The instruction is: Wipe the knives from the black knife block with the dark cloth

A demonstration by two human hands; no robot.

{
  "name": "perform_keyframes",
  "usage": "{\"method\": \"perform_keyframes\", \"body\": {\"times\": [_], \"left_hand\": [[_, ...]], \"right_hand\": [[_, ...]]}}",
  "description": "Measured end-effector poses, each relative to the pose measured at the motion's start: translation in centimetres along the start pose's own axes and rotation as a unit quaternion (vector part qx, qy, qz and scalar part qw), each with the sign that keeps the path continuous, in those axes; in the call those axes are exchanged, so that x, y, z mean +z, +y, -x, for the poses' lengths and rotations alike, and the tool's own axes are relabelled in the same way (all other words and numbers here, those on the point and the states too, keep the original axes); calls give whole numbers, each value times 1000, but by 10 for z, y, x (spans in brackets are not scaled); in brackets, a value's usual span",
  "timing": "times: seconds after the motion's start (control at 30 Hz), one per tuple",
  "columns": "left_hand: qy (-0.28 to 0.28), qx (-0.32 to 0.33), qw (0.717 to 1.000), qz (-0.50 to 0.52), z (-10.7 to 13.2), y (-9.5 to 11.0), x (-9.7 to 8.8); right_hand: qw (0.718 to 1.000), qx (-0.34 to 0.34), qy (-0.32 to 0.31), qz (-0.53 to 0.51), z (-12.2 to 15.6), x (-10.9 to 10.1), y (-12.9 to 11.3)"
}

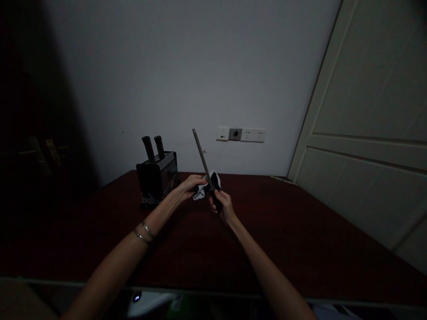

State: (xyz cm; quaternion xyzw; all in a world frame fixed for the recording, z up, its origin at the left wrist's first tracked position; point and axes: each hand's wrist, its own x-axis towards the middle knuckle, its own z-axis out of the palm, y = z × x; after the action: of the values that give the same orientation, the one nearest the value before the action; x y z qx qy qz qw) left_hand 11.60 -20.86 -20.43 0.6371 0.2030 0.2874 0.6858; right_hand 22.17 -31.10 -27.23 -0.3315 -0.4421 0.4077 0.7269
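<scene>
My right hand (pixel 223 206) is closed around the black handle of a sharpening steel (pixel 201 156), whose grey rod points up and to the left. My left hand (pixel 189 184) is closed on a white cloth (pixel 204 188) pressed against the base of the rod, just above the handle. Both hands are held over a dark red table (pixel 300 240). A black knife block (pixel 156 178) with two black knife handles sticking out stands just left of my left hand.
A white wall runs behind the table, with a row of sockets (pixel 240 134) low on it. A pale panelled door (pixel 373 129) stands at the right. The left side of the room is dark. Some pale objects (pixel 150 302) lie below the table's near edge.
</scene>
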Motion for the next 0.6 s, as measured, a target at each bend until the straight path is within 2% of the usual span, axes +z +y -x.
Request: {"method": "perform_keyframes", "body": {"times": [0.23, 0.43, 0.6], "left_hand": [[48, 11, 998, 45, -1, 8, -5], [42, 3, 997, 57, 2, 7, -13], [19, 16, 998, 54, 2, 5, -12]], "right_hand": [[999, -13, -24, -24, 2, 1, -8], [1000, -22, -3, 16, 0, 2, -6], [998, -44, 12, 45, -3, 2, -7]]}}
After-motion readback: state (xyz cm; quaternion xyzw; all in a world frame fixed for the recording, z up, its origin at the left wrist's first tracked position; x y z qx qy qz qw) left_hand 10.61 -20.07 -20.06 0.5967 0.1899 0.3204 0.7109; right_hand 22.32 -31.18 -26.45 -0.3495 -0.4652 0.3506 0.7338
